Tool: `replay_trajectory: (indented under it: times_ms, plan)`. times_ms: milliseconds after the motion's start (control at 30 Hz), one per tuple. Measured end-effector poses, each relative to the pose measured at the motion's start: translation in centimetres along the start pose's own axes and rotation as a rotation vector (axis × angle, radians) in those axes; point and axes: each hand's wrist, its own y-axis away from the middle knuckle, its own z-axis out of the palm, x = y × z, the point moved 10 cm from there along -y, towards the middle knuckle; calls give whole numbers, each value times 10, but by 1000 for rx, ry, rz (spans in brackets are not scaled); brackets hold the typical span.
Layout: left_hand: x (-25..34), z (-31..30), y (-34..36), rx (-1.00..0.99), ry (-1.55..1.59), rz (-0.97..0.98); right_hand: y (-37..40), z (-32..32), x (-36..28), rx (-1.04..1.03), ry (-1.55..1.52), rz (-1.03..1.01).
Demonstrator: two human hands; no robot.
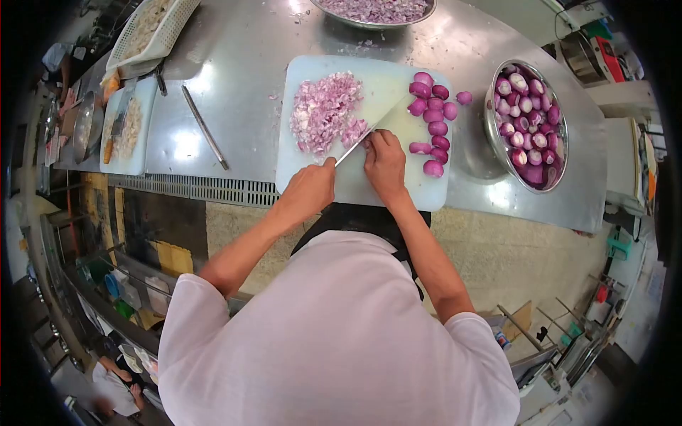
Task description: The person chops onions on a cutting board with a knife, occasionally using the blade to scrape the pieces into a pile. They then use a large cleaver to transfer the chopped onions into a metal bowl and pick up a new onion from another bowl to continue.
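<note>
My left hand [310, 190] is closed round the handle of a kitchen knife [353, 147], whose blade slants up and right over a white cutting board [426, 188]. Just right of the blade, the fingers of my right hand [386, 162] are bent and pressed together on a small red onion, mostly hidden under the fingertips. Chopped red onion [323, 108] lies heaped on the left of the board, with a smaller bit against the blade. Several whole peeled red onions [435, 116] form a column along the board's right side; one rests just past the edge.
A steel bowl [490, 117] of peeled red onions stands right. Another bowl [373, 25] with chopped onion is at the far edge. Left are a metal rod [204, 128], a white basket [170, 32] and a second board [145, 106] bearing a cleaver. Other people are at the left.
</note>
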Motion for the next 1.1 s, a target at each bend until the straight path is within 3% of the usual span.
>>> replay_trajectory:
  times_ms: [1033,1100]
  plan:
    - [3,-4,3,0,17,4,5,-5,7,38,-29,9]
    - [5,-12,12,-10,43,-80,6,-8,4,61,-5,-26]
